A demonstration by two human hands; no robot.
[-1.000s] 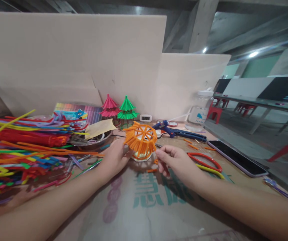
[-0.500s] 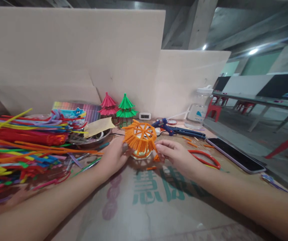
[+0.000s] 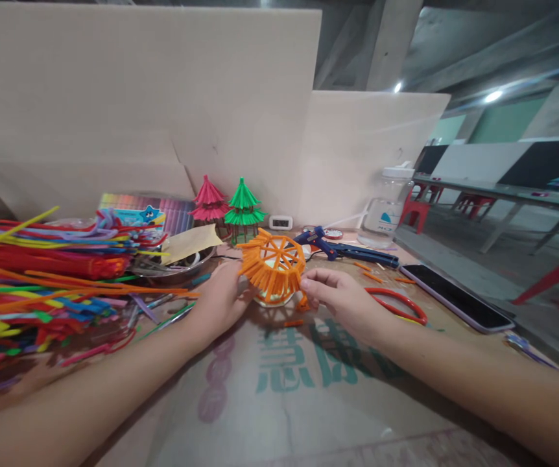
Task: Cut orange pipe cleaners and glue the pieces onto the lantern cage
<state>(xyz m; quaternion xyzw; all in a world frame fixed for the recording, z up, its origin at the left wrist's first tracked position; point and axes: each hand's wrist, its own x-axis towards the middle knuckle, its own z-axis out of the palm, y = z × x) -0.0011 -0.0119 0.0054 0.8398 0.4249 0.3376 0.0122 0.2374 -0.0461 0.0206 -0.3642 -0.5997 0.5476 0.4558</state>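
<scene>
An orange pipe-cleaner roof (image 3: 272,266) with a spoked round top and a fringe of short strips stands in the middle of the table. Its left side is gripped by my left hand (image 3: 224,295), the fingertips partly hidden behind it. My right hand (image 3: 335,292) pinches a short orange pipe-cleaner strip against the right edge of the fringe. Just below those fingers lie small orange bits (image 3: 303,303), and a loose orange piece (image 3: 294,323) rests on the table in front. A pale round base shows under the fringe.
Colourful pipe cleaners (image 3: 41,285) pile up at left, beside a metal bowl (image 3: 177,269). Behind stand a pink model (image 3: 208,198), a green model (image 3: 243,204) and a small clock (image 3: 280,222). Rightward are a glue gun (image 3: 321,241), pliers (image 3: 364,253), a bottle (image 3: 384,207) and a phone (image 3: 457,298).
My right fingertips have come slightly closer to the fringe, and the strip at its right edge now lies against the others. My left hand keeps its hold. The view has shifted slightly.
</scene>
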